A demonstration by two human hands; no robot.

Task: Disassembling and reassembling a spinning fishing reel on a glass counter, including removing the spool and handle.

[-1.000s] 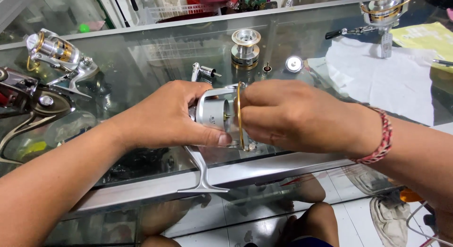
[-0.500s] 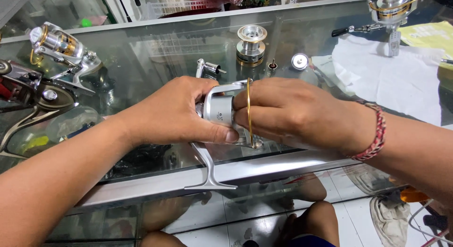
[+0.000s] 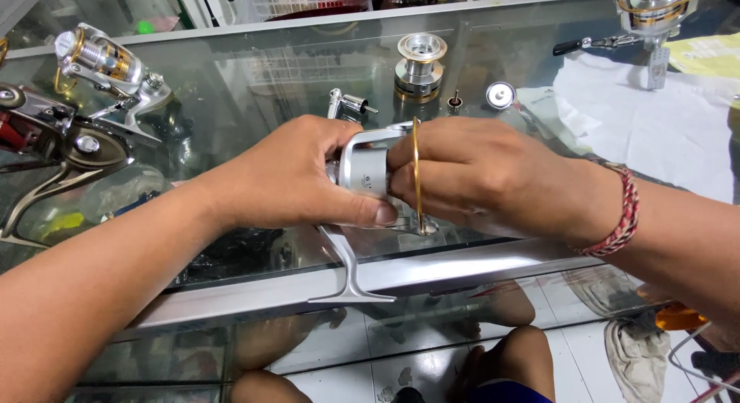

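Observation:
A silver spinning reel body (image 3: 362,172) with a gold bail wire (image 3: 416,176) is held over the glass counter (image 3: 254,72). My left hand (image 3: 297,176) wraps the body from the left, thumb along its underside. From the right, my right hand (image 3: 486,176) grips the rotor end, fingers behind the bail wire. The reel's foot (image 3: 351,283) hangs down over the counter's metal front edge. On the glass behind lie a silver spool (image 3: 420,64), a small handle part (image 3: 347,104), a tiny screw (image 3: 455,102) and a round cap (image 3: 500,94).
Two more reels (image 3: 100,64) (image 3: 46,137) lie at the left. At the far right another reel (image 3: 651,18) stands beside a white cloth (image 3: 655,125). Below the glass I see knees and shoes on a tiled floor.
Both hands keep their grip on the reel. The reel has shifted slightly, and the gold bail wire stands more clearly in front of the right fingers.

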